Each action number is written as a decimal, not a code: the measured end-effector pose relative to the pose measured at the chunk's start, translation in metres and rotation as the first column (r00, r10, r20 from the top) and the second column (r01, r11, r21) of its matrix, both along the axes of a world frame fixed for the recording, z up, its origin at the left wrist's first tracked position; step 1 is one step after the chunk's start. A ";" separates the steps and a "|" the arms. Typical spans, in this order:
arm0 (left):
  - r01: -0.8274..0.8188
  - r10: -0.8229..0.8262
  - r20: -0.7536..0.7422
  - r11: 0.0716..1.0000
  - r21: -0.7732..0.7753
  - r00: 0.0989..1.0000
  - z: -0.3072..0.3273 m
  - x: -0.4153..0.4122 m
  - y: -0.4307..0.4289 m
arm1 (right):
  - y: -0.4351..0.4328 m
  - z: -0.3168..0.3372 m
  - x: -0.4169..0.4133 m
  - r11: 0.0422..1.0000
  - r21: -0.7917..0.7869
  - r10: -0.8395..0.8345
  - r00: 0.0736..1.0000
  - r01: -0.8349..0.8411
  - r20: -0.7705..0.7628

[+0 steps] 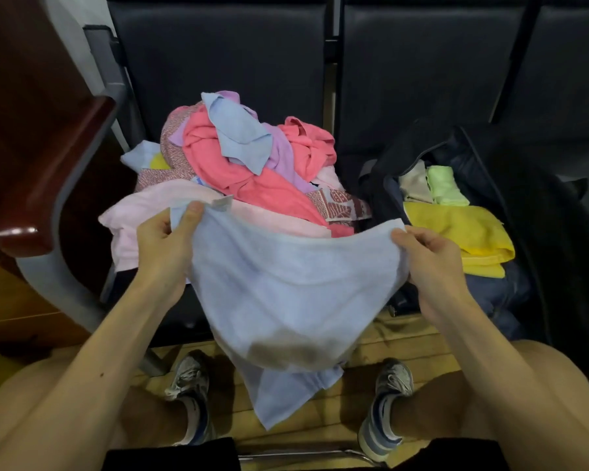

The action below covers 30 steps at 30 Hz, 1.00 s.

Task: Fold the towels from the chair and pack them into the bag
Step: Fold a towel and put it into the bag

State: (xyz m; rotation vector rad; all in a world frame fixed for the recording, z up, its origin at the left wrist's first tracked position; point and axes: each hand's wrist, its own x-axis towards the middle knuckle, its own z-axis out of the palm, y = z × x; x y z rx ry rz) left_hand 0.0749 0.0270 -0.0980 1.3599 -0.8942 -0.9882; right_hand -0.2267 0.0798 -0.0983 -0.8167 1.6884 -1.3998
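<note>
A pale blue towel (286, 294) hangs in front of me, sagging between both hands over the chair's front edge. My left hand (165, 246) pinches its upper left corner with the thumb on top. My right hand (429, 256) pinches the upper right corner. Behind it a heap of unfolded towels (252, 164) in coral, lilac, blue, pink and patterned cloth lies on the dark chair seat (198, 311). To the right stands an open dark bag (473, 158) holding a folded yellow towel (463, 232), a green one (444, 185) and a beige one (413, 183).
A dark red wooden armrest (48, 178) on a grey frame stands at the left. Dark chair backs (218, 56) fill the rear. My knees and sneakers (187, 379) rest on the wooden floor below the towel.
</note>
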 end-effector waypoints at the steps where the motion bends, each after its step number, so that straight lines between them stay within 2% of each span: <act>1: 0.022 -0.022 -0.007 1.000 0.002 1.000 -0.001 -0.004 0.002 | 0.001 0.000 0.005 1.000 -0.028 -0.013 0.999 0.012 -0.035; 4: 0.086 -0.085 -0.021 0.996 0.029 0.996 -0.005 -0.020 0.008 | 0.004 0.000 0.019 0.994 -0.113 -0.025 0.990 0.009 -0.138; 10: 0.253 -0.251 -0.039 0.965 0.065 0.967 -0.007 -0.057 0.027 | 0.008 -0.006 0.050 0.977 -0.185 0.080 0.986 -0.107 -0.144; 14: 0.352 -0.354 0.025 0.934 0.063 0.935 -0.011 -0.071 0.035 | 0.011 -0.014 0.067 0.961 -0.201 0.158 0.972 -0.192 -0.172; 19: 0.380 -0.386 0.074 0.922 0.079 0.920 -0.012 -0.078 0.039 | 0.014 -0.015 0.075 0.946 -0.193 0.225 0.957 -0.260 -0.184; 30: 0.463 -0.469 0.057 0.882 0.092 0.882 -0.008 -0.090 0.049 | 0.018 -0.014 0.078 0.937 -0.188 0.245 0.939 -0.293 -0.241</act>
